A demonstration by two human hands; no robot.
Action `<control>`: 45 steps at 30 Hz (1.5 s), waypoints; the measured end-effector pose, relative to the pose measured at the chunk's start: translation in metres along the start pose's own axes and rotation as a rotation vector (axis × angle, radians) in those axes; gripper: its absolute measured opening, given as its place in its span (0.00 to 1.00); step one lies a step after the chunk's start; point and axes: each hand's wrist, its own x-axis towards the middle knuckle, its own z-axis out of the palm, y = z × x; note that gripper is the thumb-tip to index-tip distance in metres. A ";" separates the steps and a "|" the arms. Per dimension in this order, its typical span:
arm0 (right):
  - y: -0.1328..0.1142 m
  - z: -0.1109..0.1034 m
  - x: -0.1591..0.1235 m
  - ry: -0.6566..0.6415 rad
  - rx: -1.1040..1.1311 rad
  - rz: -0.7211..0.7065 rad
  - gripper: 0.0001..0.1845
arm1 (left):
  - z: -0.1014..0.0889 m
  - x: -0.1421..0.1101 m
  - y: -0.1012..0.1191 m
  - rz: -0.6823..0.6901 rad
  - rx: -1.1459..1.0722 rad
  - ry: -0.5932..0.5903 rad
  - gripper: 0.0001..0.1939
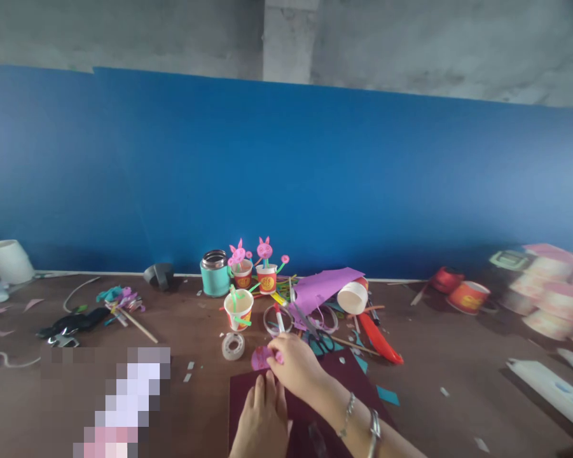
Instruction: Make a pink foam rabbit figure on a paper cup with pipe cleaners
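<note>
My left hand lies flat with fingers stretched out on a dark maroon sheet. My right hand, with bracelets on its wrist, has its fingertips pinched on a small pink paper piece. Just left of those fingertips is a pink paper disc with drawn marks, at the sheet's far edge. A tape roll sits close by on the left. Beyond my right hand are a red-and-white marker and dark-handled scissors.
Paper cups with pink animal figures stand at the back, beside a turquoise thermos. A cup with green strips is nearer. Purple paper, a tipped cup and a red pouch lie right; stacked cups stand far right.
</note>
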 end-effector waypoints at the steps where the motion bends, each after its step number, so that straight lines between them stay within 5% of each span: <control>1: -0.006 0.001 0.004 -0.028 -0.036 0.043 0.13 | 0.003 -0.002 0.002 0.007 -0.001 0.017 0.25; 9: -0.025 0.004 0.028 -0.071 -0.150 0.140 0.11 | 0.009 -0.004 0.003 0.026 -0.030 0.040 0.27; 14: 0.000 -0.008 0.037 0.033 -0.095 0.206 0.07 | 0.011 0.000 0.002 0.026 -0.054 -0.016 0.26; 21: 0.042 -0.034 0.032 0.174 0.126 0.252 0.09 | -0.028 0.014 -0.010 0.042 -0.138 -0.061 0.17; 24: 0.040 -0.028 0.021 0.118 0.278 0.230 0.11 | -0.038 0.027 -0.026 0.015 -0.298 0.010 0.18; 29: 0.023 -0.003 0.002 -0.164 0.617 0.137 0.07 | -0.039 0.048 -0.056 -0.187 -0.614 0.363 0.12; 36: 0.035 -0.025 -0.004 0.173 0.110 0.132 0.10 | -0.028 0.048 -0.060 -0.179 -0.751 0.245 0.14; 40: 0.048 -0.035 -0.006 0.136 -0.143 0.163 0.08 | -0.028 0.048 -0.062 -0.193 -0.793 0.226 0.18; 45: 0.053 -0.024 -0.009 0.099 -0.190 0.164 0.06 | -0.027 0.048 -0.066 -0.205 -0.824 0.244 0.21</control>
